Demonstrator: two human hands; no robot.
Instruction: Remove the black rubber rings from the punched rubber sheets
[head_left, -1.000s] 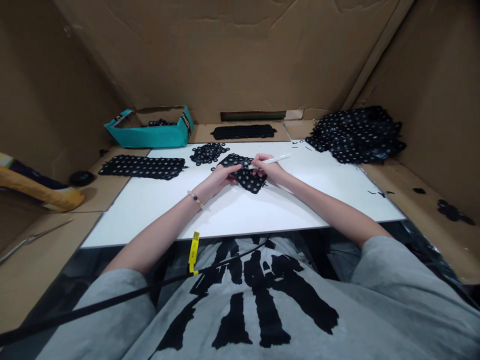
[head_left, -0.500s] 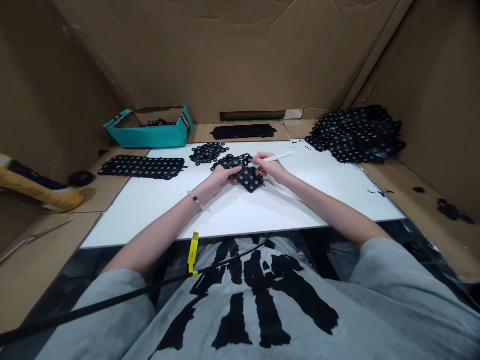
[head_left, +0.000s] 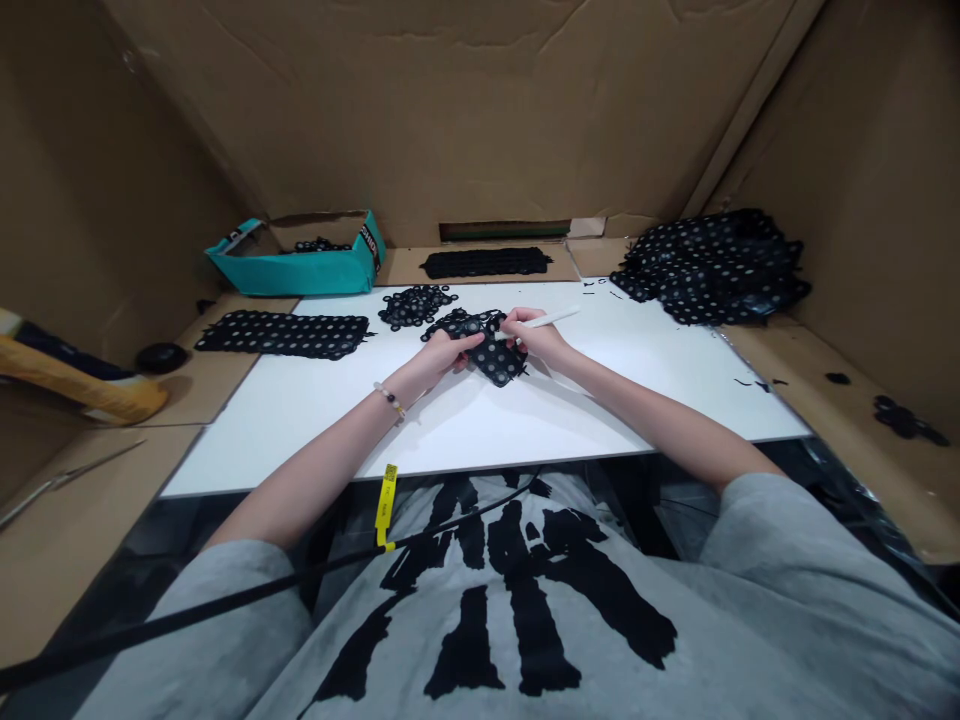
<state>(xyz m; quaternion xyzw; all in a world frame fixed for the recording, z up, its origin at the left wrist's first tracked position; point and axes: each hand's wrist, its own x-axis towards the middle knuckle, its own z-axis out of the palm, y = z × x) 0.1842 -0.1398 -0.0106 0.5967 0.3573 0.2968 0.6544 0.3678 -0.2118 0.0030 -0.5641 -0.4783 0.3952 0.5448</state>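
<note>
My left hand grips a black sheet dotted with pale round spots, thumb on top and fingers underneath. Closed around a slim white pen-like tool is my right hand. The tool's lower end points down at the sheet's upper edge, where it meets the dark rings; whether it touches there I cannot tell. Left of the sheet and partly behind my left hand lie more black rings. A loose heap of small black rings rests just beyond them on the white board.
A dotted black sheet lies at left, another dark strip at the back. A teal box holds dark pieces. A big pile of dotted sheets sits back right. Scissors or tweezers and a yellow tube are at far left.
The sheet has shifted and turned slightly, with dark rings now showing at its upper edge. My right hand lifted a little with the white tool, then came back down to the sheet.
</note>
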